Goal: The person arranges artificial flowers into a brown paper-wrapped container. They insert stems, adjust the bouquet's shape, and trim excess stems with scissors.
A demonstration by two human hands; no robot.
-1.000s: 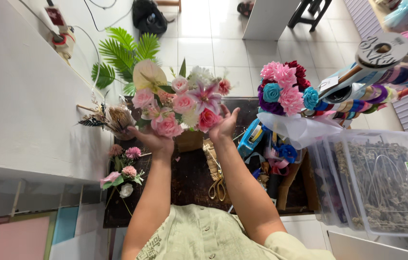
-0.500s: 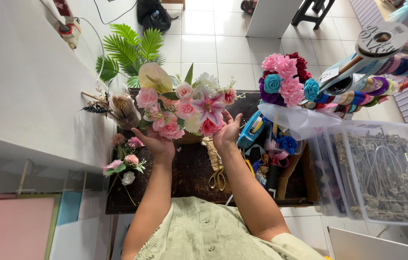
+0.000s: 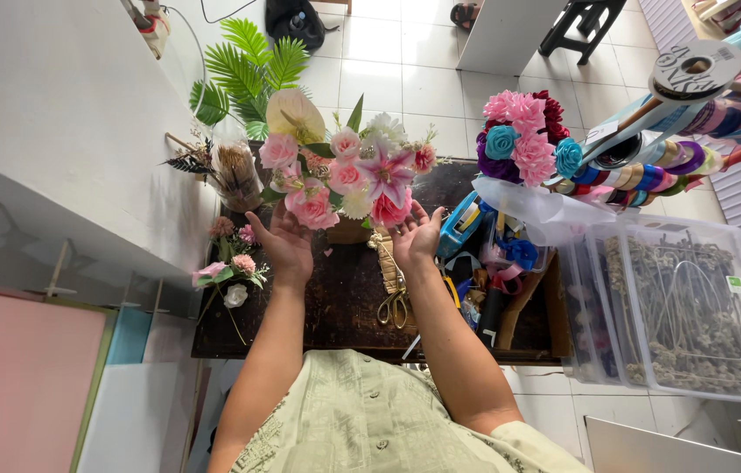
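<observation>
One dark wooden surface (image 3: pixel 335 302) carries everything, and both hands are raised over its middle. One large flower arrangement (image 3: pixel 348 180), pink, white and cream blooms in a brown pot, stands just beyond the two palms. The left hand (image 3: pixel 285 243) has its grip spread wide, fingers apart, cupped under the arrangement's left blooms; whether the fingertips touch the petals I cannot tell. The right hand (image 3: pixel 416 238) is likewise spread, palm up, just below the blooms on its side, closed on nothing.

Far right of the right grip stand two clear plastic bins (image 3: pixel 685 307) full of dry stems. Beyond and to the right of that grip sits one second bouquet (image 3: pixel 523 140) of pink, purple and teal flowers, and beside it one rack of ribbon spools (image 3: pixel 677 131). Beyond the left grip rises one green palm plant (image 3: pixel 243 66). Left of the left grip lies one small loose posy (image 3: pixel 230 271). Directly nearer the body than the right grip lies one pair of scissors (image 3: pixel 394 302) with golden handles.
</observation>
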